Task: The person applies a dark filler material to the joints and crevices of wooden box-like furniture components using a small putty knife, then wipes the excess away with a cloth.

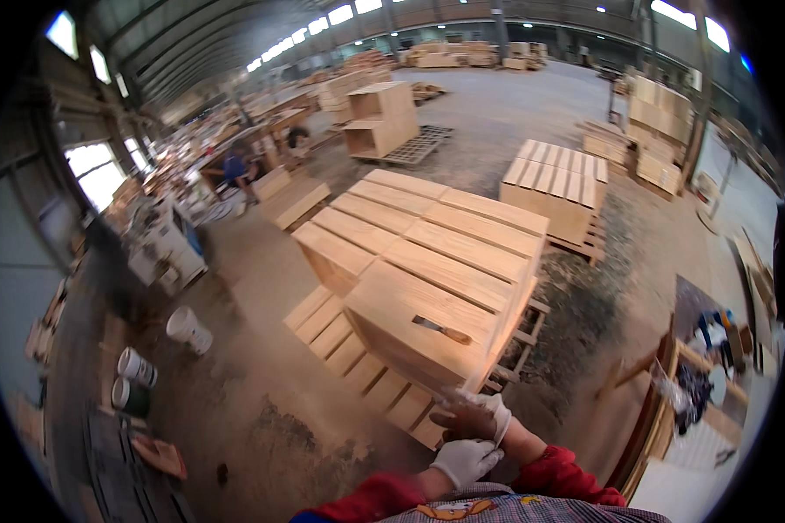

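My left hand, in a white work glove, is closed at the wrist of my right hand and pinches the cuff of the glove there. My right hand wears a white glove with a brown coated palm. Its fingers stretch forward to the left, somewhat blurred, and hold nothing that I can see. Just beyond my hands stands a block of pale wooden boxes set tightly side by side. A putty knife with a wooden handle lies flat on top of the nearest box.
Slatted wood juts out low at the stack's left. Another box stack stands on a pallet at right. White buckets and a machine are at left. A cluttered wooden bench is near right. A person is farther off.
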`<action>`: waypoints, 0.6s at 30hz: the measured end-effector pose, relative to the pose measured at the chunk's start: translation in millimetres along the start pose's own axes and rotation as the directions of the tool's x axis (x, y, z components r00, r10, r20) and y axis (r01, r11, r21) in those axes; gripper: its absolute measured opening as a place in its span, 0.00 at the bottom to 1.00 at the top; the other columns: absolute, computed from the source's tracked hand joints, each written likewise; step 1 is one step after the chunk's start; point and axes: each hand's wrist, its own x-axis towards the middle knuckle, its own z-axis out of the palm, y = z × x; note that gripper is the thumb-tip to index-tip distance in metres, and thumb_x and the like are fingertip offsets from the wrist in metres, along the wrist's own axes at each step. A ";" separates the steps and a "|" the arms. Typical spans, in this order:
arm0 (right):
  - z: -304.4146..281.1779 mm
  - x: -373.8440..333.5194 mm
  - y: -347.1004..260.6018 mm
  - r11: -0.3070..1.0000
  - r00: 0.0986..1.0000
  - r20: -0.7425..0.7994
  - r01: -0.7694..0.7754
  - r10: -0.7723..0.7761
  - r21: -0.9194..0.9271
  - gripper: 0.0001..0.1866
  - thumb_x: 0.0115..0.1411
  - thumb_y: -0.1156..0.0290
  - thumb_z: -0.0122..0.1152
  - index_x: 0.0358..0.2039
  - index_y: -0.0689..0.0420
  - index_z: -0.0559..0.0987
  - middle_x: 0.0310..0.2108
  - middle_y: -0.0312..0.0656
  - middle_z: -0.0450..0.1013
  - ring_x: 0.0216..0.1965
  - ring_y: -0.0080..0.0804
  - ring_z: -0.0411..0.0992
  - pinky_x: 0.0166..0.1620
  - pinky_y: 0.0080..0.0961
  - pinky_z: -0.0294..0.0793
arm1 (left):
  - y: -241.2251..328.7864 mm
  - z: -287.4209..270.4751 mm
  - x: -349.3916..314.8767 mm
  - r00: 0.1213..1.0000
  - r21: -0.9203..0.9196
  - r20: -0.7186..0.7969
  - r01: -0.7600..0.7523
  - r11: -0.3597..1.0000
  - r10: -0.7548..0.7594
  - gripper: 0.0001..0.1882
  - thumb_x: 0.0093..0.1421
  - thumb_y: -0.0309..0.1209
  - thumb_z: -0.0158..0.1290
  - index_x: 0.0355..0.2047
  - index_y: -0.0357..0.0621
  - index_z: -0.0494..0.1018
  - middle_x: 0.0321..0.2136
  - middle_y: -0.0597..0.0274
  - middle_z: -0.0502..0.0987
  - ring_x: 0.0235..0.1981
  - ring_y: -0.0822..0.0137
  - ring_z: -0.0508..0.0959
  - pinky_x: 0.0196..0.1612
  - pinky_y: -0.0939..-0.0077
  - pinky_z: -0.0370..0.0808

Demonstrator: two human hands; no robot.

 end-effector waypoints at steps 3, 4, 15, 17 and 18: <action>69.1 10.0 -39.7 0.943 0.996 0.074 -0.022 0.050 -0.331 0.23 0.56 0.58 0.50 0.52 0.50 0.70 0.58 0.40 0.60 0.61 0.37 0.55 0.53 0.33 0.65 | -16.6 0.1 -0.8 0.991 -0.241 0.091 0.116 0.964 -0.097 0.16 0.60 0.41 0.45 0.36 0.43 0.75 0.32 0.50 0.76 0.34 0.52 0.76 0.38 0.63 0.71; 93.6 11.1 -49.8 0.901 0.993 0.101 -0.006 0.055 -0.434 0.25 0.55 0.56 0.51 0.52 0.50 0.69 0.58 0.39 0.60 0.61 0.35 0.55 0.53 0.32 0.65 | -21.0 0.9 -0.9 0.986 -0.321 0.125 0.149 0.935 -0.114 0.17 0.61 0.42 0.45 0.37 0.44 0.76 0.32 0.50 0.77 0.34 0.54 0.77 0.38 0.65 0.72; 118.3 43.5 -37.2 0.752 0.702 0.670 -0.571 0.240 0.329 0.36 0.55 0.58 0.53 0.62 0.57 0.55 0.58 0.48 0.60 0.60 0.45 0.55 0.55 0.41 0.60 | -62.0 -59.9 -17.1 0.901 -0.964 0.188 0.246 0.103 -0.391 0.15 0.61 0.38 0.45 0.42 0.43 0.73 0.42 0.55 0.74 0.45 0.61 0.73 0.50 0.69 0.67; 117.3 53.8 -37.2 0.725 0.684 0.664 -0.617 0.304 0.304 0.35 0.54 0.64 0.55 0.61 0.58 0.56 0.60 0.48 0.56 0.61 0.43 0.53 0.59 0.41 0.55 | -74.5 -67.6 -18.9 0.897 -0.965 0.230 0.261 0.030 -0.378 0.15 0.61 0.37 0.45 0.43 0.42 0.72 0.43 0.54 0.73 0.45 0.61 0.73 0.50 0.68 0.67; 117.8 60.0 -41.6 0.782 0.746 0.579 -0.560 0.331 0.275 0.33 0.55 0.66 0.54 0.61 0.56 0.58 0.59 0.49 0.57 0.57 0.45 0.58 0.57 0.43 0.57 | -82.4 -73.9 -20.2 0.895 -0.963 0.249 0.270 0.006 -0.371 0.16 0.61 0.37 0.44 0.44 0.41 0.72 0.44 0.54 0.73 0.46 0.61 0.73 0.51 0.68 0.67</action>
